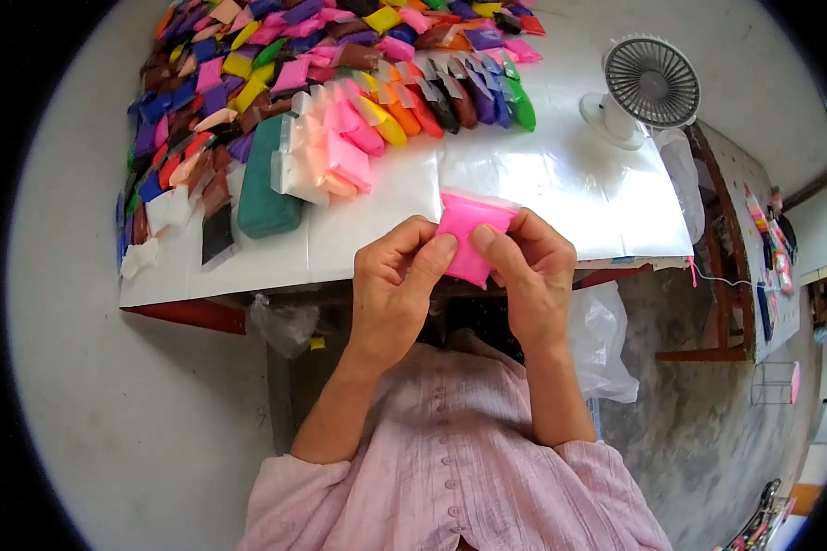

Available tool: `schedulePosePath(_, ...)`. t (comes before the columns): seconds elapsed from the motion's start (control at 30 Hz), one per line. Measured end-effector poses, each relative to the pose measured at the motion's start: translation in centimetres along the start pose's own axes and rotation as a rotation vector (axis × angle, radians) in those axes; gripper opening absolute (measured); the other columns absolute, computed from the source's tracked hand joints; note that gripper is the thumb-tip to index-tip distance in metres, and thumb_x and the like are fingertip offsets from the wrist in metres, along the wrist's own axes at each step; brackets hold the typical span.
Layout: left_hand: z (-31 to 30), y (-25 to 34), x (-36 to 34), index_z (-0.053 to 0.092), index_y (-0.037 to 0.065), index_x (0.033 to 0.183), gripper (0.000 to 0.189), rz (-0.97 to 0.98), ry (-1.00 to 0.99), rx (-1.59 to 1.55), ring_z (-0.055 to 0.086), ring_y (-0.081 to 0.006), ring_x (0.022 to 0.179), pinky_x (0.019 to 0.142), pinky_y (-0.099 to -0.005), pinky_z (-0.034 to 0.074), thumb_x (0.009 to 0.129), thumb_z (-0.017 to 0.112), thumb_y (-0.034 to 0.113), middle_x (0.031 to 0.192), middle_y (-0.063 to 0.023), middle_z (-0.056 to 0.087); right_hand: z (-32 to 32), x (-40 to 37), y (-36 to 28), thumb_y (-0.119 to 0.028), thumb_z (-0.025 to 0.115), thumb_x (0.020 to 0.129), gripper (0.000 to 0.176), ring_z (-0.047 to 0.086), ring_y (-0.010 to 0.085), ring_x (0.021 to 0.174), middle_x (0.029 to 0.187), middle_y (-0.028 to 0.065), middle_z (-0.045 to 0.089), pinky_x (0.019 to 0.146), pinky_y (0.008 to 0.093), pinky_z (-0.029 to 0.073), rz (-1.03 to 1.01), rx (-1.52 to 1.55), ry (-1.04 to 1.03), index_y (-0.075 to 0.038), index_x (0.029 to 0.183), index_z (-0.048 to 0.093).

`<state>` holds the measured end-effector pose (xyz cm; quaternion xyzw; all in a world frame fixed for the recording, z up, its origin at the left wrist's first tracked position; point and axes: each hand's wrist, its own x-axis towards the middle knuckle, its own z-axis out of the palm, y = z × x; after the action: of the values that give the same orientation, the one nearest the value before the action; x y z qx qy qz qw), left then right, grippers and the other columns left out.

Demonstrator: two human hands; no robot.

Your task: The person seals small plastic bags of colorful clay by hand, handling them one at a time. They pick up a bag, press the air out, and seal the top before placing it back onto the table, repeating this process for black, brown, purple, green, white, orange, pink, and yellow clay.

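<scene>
view from my head: a wide, round-edged look down at my two bare hands, over the near edge of a white-covered desk.
left grip: my left grip is closed on one side of the packet, thumb flat against its face, fingers curled at the edge.
right grip: my right grip is closed on the other side, thumb pressing near the middle.
pink packet: the bright pink packet is held between both hands at the near edge of the desk, tilted, its clear strip uppermost. i cannot tell whether it is sealed.
step in hand: i judge that i am pressing or handling the soft filling with my thumbs.
next move: it would call for light, even thumb pressure and a steady hold on both sides, so the film neither slips nor splits.
neighbours on the desk: a stack of pale peach and pink packets beside a green block, a row of coloured packets, a mixed heap of packets, and a small fan on the right.
</scene>
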<state>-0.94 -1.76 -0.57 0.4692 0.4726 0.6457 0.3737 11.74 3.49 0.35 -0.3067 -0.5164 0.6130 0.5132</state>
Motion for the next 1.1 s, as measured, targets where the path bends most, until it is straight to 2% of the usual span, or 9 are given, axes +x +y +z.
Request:
schedulePosePath(0.07,-0.1,0.5,-0.2,0.057,-0.002,0.083,0.015,-0.056,-0.008,0.049,0.041,-0.0065,0.065,0.059,-0.0224,0.035,0.092,0.056,0.010,0.071,0.0011,0.050,-0.2,0.3,0.1,-0.012,0.066,0.088,0.018,0.042,0.0003,0.059,0.068,-0.0063,0.052,0.050,0.0172,0.034,0.004,0.006,0.035,-0.001,0.076,0.058)
schedulePosePath(0.17,-0.1,0.0,-0.4,0.057,-0.003,0.087,0.010,0.272,0.069,0.304,0.049,-0.0179,0.066,0.061,-0.0288,0.040,0.088,0.057,0.007,0.076,-0.0082,0.054,-0.7,0.7,0.4,-0.015,0.065,0.089,0.023,0.039,0.0006,0.056,0.064,-0.0066,0.050,0.047,0.0188,0.030,0.030,-0.007,0.061,-0.003,0.072,0.056)
schedulePosePath(0.27,-0.4,0.7,-0.7,0.057,-0.004,0.093,0.011,0.428,0.025,0.636,0.050,-0.0163,0.072,0.063,-0.0268,0.041,0.085,0.056,0.004,0.084,-0.0079,0.055,-0.5,0.8,0.2,-0.015,0.065,0.088,0.024,0.039,0.0009,0.055,0.063,-0.0066,0.050,0.047,0.0191,0.030,0.040,-0.022,0.065,-0.003,0.070,0.056)
schedulePosePath(0.4,-0.4,0.6,-0.5,0.056,-0.003,0.089,0.016,0.599,0.011,0.773,0.050,-0.0326,0.071,0.063,-0.0384,0.043,0.075,0.064,0.001,0.080,-0.0149,0.054,-0.5,0.9,0.5,-0.016,0.065,0.088,0.027,0.039,0.0014,0.055,0.062,-0.0060,0.049,0.047,0.0194,0.030,0.047,-0.033,0.079,-0.003,0.067,0.055)
schedulePosePath(0.57,-0.6,0.1,-0.6,0.057,-0.001,0.087,0.009,0.630,0.025,0.778,0.051,-0.0301,0.068,0.061,-0.0365,0.042,0.080,0.063,0.000,0.078,-0.0131,0.056,-0.6,1.0,1.1,-0.017,0.066,0.088,0.028,0.039,0.0019,0.055,0.062,-0.0061,0.049,0.047,0.0198,0.030,-0.003,-0.095,0.069,-0.001,0.067,0.056)
schedulePosePath(0.67,-0.7,-0.1,-0.6,0.057,-0.002,0.084,0.006,0.606,0.040,0.761,0.050,-0.0289,0.066,0.061,-0.0359,0.042,0.081,0.062,0.000,0.075,-0.0125,0.055,-0.8,1.1,0.5,-0.018,0.066,0.088,0.029,0.041,0.0038,0.054,0.059,-0.0033,0.050,0.048,0.0218,0.033,0.112,-0.152,0.033,0.001,0.069,0.058)
schedulePosePath(0.8,-1.1,-0.3,-0.3,0.057,-0.002,0.081,0.005,0.545,0.095,0.715,0.050,-0.0264,0.066,0.061,-0.0348,0.041,0.081,0.062,-0.001,0.073,-0.0115,0.054,-1.1,0.6,-0.2,-0.014,0.066,0.086,0.021,0.049,0.0145,0.050,0.061,0.0064,0.054,0.049,0.0279,0.039,-0.235,-0.584,0.061,0.002,0.073,0.059)
schedulePosePath(0.9,-1.5,-0.6,-0.1,0.057,-0.001,0.082,0.007,0.520,0.092,0.680,0.049,-0.0295,0.065,0.059,-0.0371,0.041,0.077,0.061,-0.005,0.072,-0.0128,0.053,-2.6,0.2,-0.8,-0.010,0.068,0.081,0.012,0.055,0.0258,0.056,0.070,0.0105,0.054,0.051,0.0339,0.044,-0.488,-0.833,-0.095,-0.001,0.078,0.060)
schedulePosePath(1.1,-1.3,-0.8,0.0,0.057,-0.002,0.081,0.005,0.526,0.073,0.694,0.049,-0.0292,0.065,0.060,-0.0373,0.041,0.078,0.061,-0.004,0.073,-0.0124,0.053,-2.1,0.4,0.4,-0.011,0.070,0.077,0.015,0.055,0.0245,0.064,0.075,0.0075,0.051,0.051,0.0363,0.044,-0.701,-1.047,-0.160,-0.006,0.080,0.056)
